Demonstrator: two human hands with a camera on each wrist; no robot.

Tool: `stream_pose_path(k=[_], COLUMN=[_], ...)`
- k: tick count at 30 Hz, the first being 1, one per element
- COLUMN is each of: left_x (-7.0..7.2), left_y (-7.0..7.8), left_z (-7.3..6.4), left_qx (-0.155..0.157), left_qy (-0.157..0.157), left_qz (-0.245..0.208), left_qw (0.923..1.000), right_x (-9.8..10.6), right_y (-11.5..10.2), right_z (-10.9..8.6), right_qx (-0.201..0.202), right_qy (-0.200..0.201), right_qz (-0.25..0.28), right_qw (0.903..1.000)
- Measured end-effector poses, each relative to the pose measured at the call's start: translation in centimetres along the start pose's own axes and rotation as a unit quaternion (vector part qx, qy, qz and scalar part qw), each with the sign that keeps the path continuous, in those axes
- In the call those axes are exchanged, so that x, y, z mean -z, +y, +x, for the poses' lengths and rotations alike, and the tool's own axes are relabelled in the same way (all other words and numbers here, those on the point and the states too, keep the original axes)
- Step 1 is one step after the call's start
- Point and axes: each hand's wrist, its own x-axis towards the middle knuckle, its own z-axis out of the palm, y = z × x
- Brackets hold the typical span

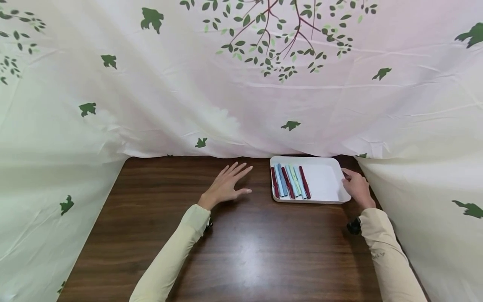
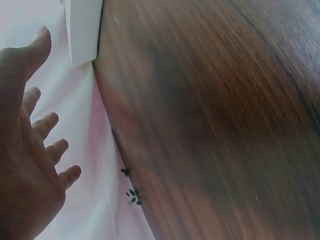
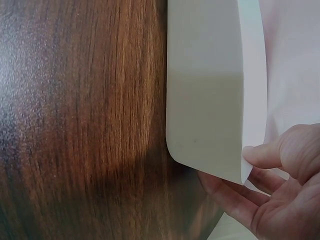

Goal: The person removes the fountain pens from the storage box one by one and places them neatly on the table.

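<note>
A white rectangular tray (image 1: 325, 181) lies at the back right of the table. In its left half, several slim pens (image 1: 305, 183) in dark red, blue, light blue and pale green lie side by side. My right hand (image 1: 356, 188) grips the tray's right end. The right wrist view shows that thumb (image 3: 265, 155) on the rim and the other fingers (image 3: 232, 197) under the tray's edge. To the left of the tray, apart from it, my left hand (image 1: 226, 186) holds nothing, its fingers spread over the table. A tray corner (image 2: 84, 35) shows beyond it in the left wrist view.
The dark wooden table (image 1: 241, 247) ends at the back against a pale hanging cloth (image 1: 241, 105) printed with leaves and birds. More cloth hangs along both sides, close to the right forearm. Each wrist wears a black device (image 1: 354, 226).
</note>
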Motion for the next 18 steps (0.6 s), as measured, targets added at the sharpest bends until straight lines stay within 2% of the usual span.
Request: stream_pose_path(k=[8, 18], left_x=[0.08, -0.5], left_y=[0.41, 0.61], left_z=[0.24, 0.27], left_qx=[-0.002, -0.007], left_qy=[-0.005, -0.003], left_qz=[-0.008, -0.018], left_qw=[1.0, 0.9998], right_x=[-0.19, -0.37], right_y=[-0.16, 0.24], right_z=[0.1, 0.06], right_qx=[-0.012, 0.002], right_qy=[-0.003, 0.005], right_qz=[0.0, 0.004], right_qw=[0.9999, 1.0])
